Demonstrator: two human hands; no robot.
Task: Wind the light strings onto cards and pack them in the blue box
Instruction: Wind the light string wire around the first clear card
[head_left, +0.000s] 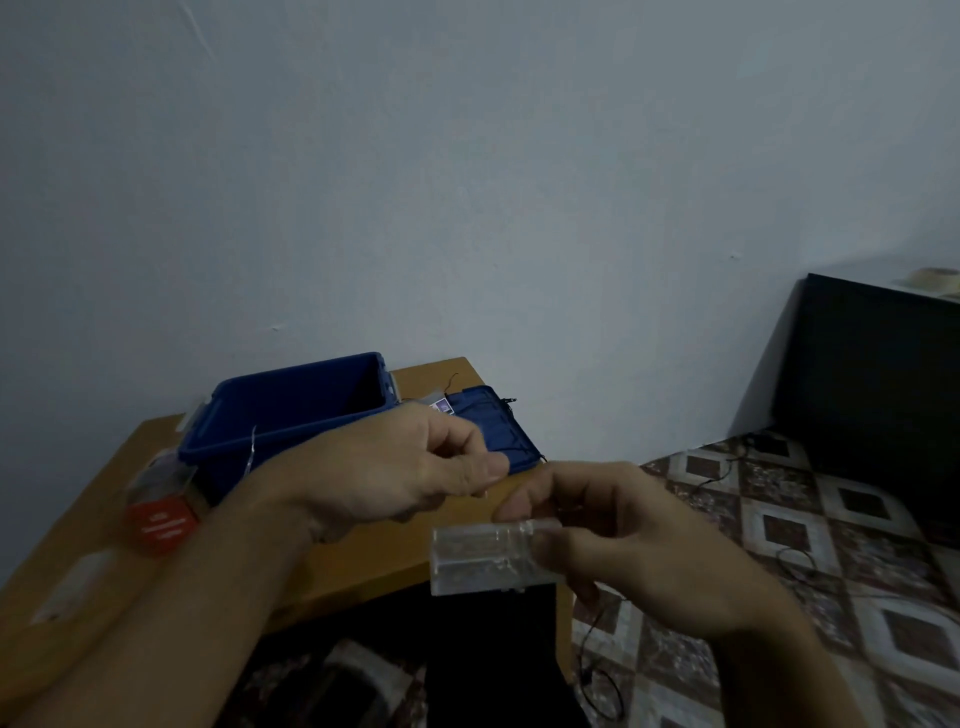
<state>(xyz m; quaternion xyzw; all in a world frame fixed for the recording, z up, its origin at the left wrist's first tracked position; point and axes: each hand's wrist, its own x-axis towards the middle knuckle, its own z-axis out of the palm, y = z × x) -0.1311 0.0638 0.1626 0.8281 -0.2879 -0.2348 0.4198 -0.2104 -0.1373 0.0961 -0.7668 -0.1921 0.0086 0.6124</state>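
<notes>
Our right hand (623, 545) grips the clear case (483, 558). Our left hand (395, 467) seems to pinch its thin wire (252, 447), near the open blue box (291, 428). If we pull hard, the wire can tangle or snap.

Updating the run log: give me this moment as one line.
left hand: fingers pinched, contents unclear | right hand: holds clear case | blue box: open, on table | lid: right of box
</notes>
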